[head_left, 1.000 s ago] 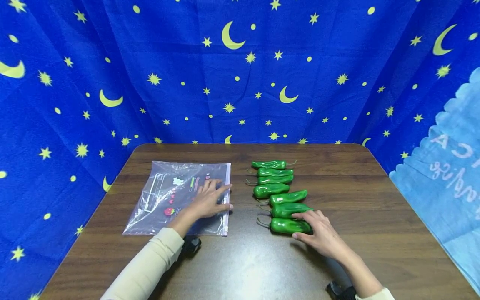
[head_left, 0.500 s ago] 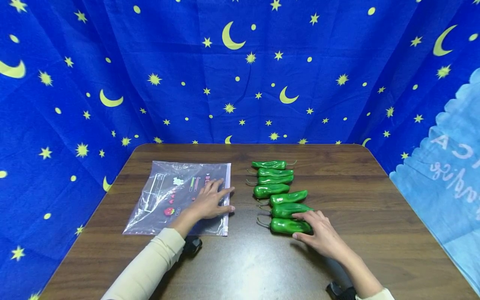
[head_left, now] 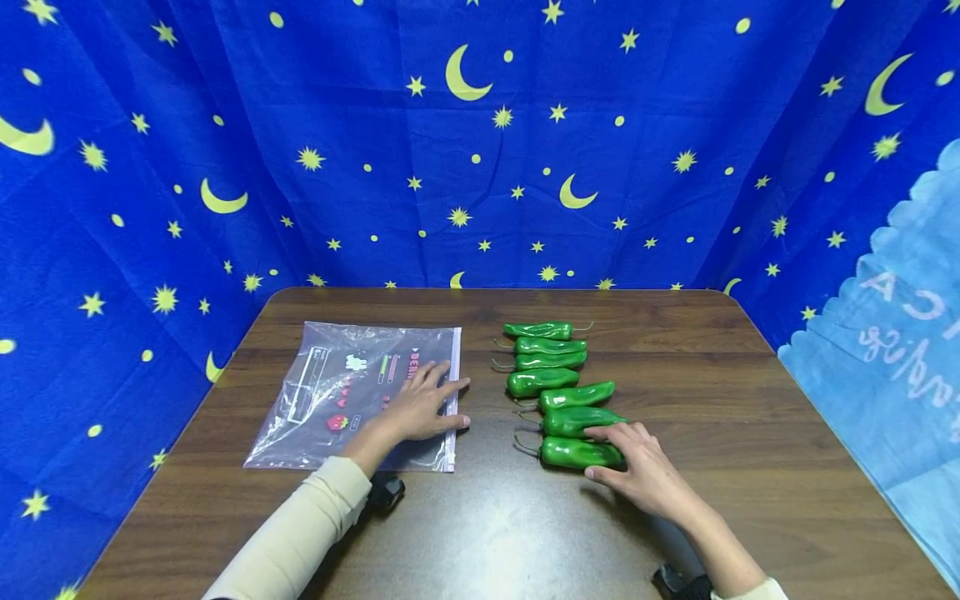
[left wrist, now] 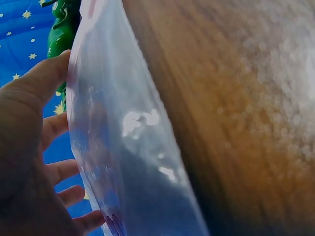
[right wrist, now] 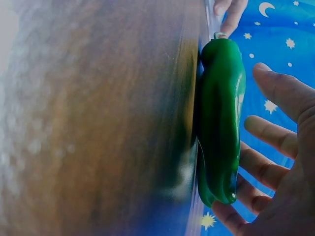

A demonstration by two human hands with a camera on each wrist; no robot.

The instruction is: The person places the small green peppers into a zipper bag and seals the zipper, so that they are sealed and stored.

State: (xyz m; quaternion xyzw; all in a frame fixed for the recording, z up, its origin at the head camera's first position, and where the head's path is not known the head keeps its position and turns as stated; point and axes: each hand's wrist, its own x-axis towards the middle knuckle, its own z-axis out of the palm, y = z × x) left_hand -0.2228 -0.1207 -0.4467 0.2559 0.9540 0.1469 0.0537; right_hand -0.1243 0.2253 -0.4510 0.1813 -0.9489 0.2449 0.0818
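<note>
Seven green peppers (head_left: pixel 543 383); one zip bag (head_left: pixel 371 396), print (head_left: pixel 413 365) partly hidden by left hand (head_left: pixel 415 410): fingers spread, gripping nothing. Right hand (head_left: pixel 641 471): fingers parted, gripping nothing, partly masking nearest pepper (head_left: pixel 572 452).

We see a curtained-off nook, the kind of room beyond it hidden, where blue moon-and-star cloth (head_left: pixel 517 137) walls the wood-grain table (head_left: pixel 750 442) left, far and right, beside a paler lettered cloth (head_left: pixel 892 254) on the right.

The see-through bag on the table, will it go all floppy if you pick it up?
The clear bag would probably flop and feel light, since it lies flat and thin. The pale strip along its edge might be stiffer, as it looks straight.
</note>
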